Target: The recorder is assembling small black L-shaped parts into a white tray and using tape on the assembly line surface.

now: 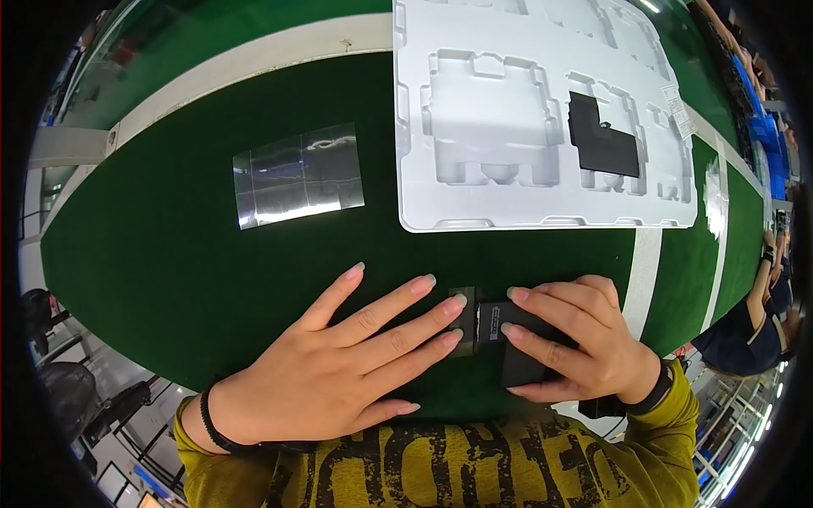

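My left hand [356, 356] lies with its fingers spread wide. Two of its fingertips press on a small clear film strip [463, 347] on the green table. Right beside that strip is a flat black pack [523, 360] with a small printed label. My right hand [584, 339] holds this pack with bent fingers on its top and the thumb at its near side. The hand covers the pack's right part. A similar black L-shaped pack [603, 148] sits in a recess of the white plastic tray [474, 222] beyond my hands.
A shiny clear film sheet [298, 178] lies on the green mat [169, 279] to the left of the tray. White strips [645, 275] cross the table at the right. Farther right is another person's arm [760, 275]. A black fan [68, 394] stands off to the left.
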Available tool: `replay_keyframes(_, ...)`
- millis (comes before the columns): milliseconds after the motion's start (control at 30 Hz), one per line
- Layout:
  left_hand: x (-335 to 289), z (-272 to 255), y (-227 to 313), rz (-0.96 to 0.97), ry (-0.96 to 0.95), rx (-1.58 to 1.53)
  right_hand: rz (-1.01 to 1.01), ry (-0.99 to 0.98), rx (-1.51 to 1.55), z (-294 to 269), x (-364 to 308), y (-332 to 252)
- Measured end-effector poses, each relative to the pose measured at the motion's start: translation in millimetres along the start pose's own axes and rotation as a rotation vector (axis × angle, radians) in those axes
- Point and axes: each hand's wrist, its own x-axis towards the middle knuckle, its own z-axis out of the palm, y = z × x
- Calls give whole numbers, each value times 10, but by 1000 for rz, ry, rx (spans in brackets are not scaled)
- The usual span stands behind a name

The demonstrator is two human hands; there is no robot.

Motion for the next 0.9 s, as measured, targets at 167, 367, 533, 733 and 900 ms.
replay_keyframes(167, 4, -10, 8, -9, -6, -3, 2, -6, 0, -4, 4, 1)
replay_keyframes(367, 10, -5, -1, -4, -10, -4, 7, -5, 3, 2, 1, 3)
replay_keyframes(533, 19, -5, -18, -2, -12, -10, 1, -22, -16, -6, 7, 8)
replay_keyframes(733, 49, 28, -29, 61, 176, -95, -8, -54, -65, -41, 17, -50)
replay_keyframes(900, 177, 182, 35, 189, 575, 54, -14, -22, 70, -56, -4, -57)
